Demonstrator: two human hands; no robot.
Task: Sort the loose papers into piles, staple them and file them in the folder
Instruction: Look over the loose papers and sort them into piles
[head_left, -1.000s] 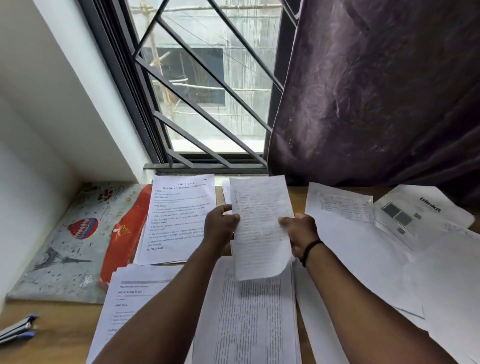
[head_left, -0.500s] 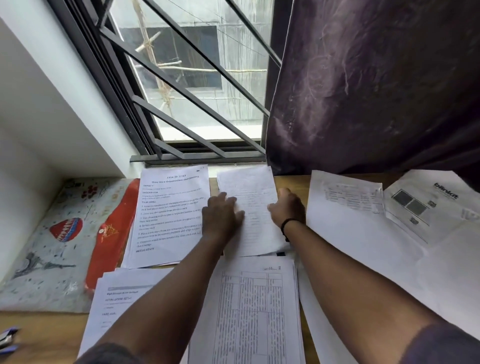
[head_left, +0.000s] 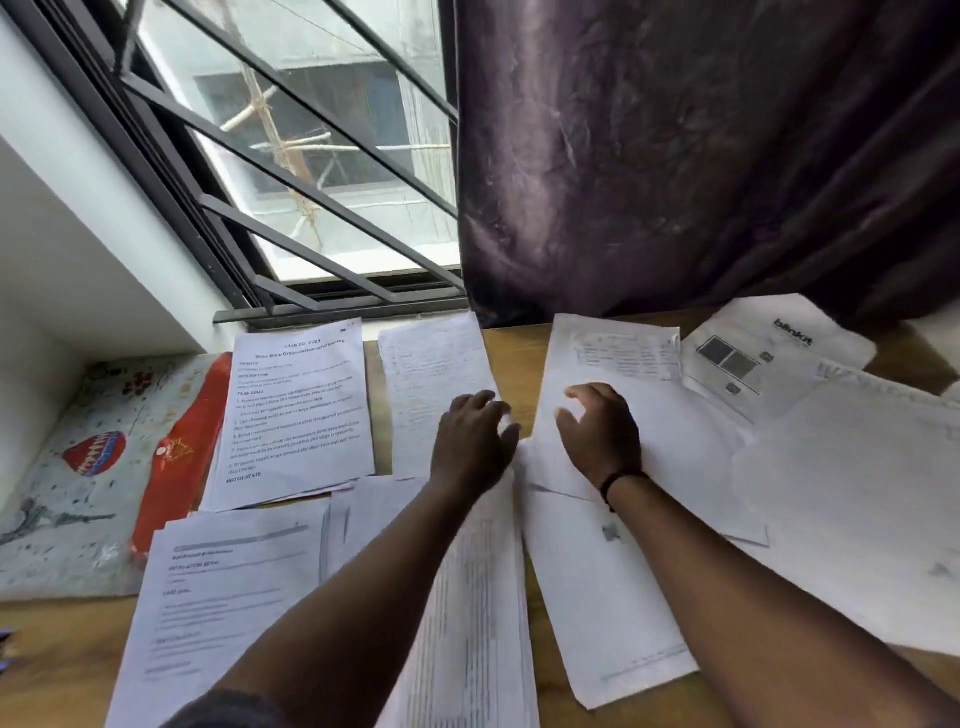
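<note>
The left hand (head_left: 475, 441) lies with loosely spread fingers on the lower right corner of one handwritten sheet (head_left: 436, 384), holding nothing. The right hand (head_left: 602, 434), fingers relaxed and slightly curved, rests on a large blank sheet (head_left: 675, 457) and grips nothing. On the wooden bench (head_left: 62, 660) lie two typed sheets at the left, one (head_left: 296, 410) by the window and one (head_left: 218, 613) nearer, and one table-printed sheet (head_left: 478, 613) between the arms. One patterned folder (head_left: 78, 467) with a red band lies far left.
</note>
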